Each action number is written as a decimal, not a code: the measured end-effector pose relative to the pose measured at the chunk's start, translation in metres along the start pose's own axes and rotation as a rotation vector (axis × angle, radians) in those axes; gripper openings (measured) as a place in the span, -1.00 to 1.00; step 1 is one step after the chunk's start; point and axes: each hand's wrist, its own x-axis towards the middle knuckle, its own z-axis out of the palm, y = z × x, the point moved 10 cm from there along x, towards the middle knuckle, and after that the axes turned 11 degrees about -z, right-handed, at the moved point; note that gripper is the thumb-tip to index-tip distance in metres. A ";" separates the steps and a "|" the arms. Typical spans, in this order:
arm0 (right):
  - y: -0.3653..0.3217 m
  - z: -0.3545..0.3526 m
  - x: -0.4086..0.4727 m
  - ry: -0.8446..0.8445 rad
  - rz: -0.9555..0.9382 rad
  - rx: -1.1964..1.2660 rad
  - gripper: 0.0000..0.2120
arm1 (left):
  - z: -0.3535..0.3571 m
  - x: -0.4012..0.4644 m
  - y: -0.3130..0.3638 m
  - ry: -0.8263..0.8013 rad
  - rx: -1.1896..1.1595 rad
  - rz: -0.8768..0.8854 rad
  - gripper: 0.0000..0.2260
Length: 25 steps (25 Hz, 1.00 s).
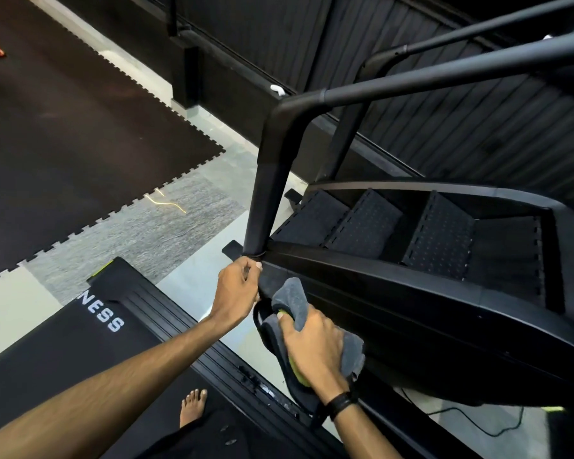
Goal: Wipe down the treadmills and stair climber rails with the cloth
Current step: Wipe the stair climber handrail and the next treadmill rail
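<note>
We are reading white capital letters "NESS" on the black treadmill deck (80, 329) at the lower left of the frame; the word's beginning is hiding beyond the deck's edge.

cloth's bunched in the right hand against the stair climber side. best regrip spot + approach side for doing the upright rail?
Probably the loose upper fold of the grey cloth, coming from the left. That flap stands free above the right hand, nearest the upright rail; the rest is pinned against the stair climber's side panel. The left hand sits curled at the rail's base, beside that flap.
</note>
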 end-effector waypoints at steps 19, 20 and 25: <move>-0.022 0.014 0.020 -0.047 0.014 -0.013 -0.53 | 0.006 -0.003 -0.010 0.057 0.175 -0.071 -0.81; -0.017 0.018 0.025 -0.079 0.034 0.027 -0.49 | 0.005 -0.004 -0.009 0.069 0.191 -0.067 -0.80; 0.021 0.042 0.053 -0.359 0.233 0.526 -0.43 | 0.005 -0.009 0.003 0.152 0.224 0.004 -0.86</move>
